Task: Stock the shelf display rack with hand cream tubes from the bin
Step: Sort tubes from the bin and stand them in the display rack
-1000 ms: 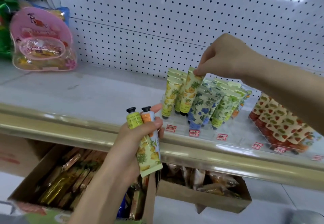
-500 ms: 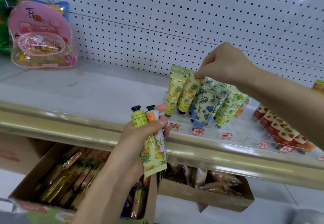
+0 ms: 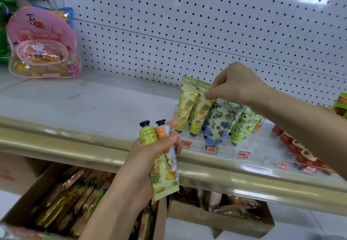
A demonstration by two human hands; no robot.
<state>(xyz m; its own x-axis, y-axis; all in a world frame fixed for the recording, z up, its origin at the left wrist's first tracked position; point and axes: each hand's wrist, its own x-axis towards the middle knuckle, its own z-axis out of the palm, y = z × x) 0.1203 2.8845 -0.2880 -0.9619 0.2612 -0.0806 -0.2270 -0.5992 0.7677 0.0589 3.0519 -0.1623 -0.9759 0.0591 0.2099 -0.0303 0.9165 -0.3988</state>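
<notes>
A clear acrylic display rack (image 3: pixel 249 145) sits on the white shelf and holds rows of hand cream tubes standing cap down. My right hand (image 3: pixel 234 83) pinches the crimped top of a yellow pineapple-print tube (image 3: pixel 200 113) in the second row from the left. Beside it stand another yellow tube (image 3: pixel 185 108), blue floral tubes (image 3: pixel 219 119) and green tubes (image 3: pixel 244 125). My left hand (image 3: pixel 150 157) grips two tubes caps up in front of the shelf edge: a yellow one (image 3: pixel 148 134) and an orange one (image 3: pixel 162 130).
A gold rail (image 3: pixel 75 142) runs along the shelf front. Cardboard boxes (image 3: pixel 216 219) of wrapped goods sit below. A pink clear bag (image 3: pixel 41 44) stands at the back left against the pegboard (image 3: pixel 187 23). Red-capped tubes (image 3: pixel 293 145) fill a rack on the right.
My right hand has lowered the yellow tube down into its row in the rack. My left hand keeps hold of its two tubes, almost still.
</notes>
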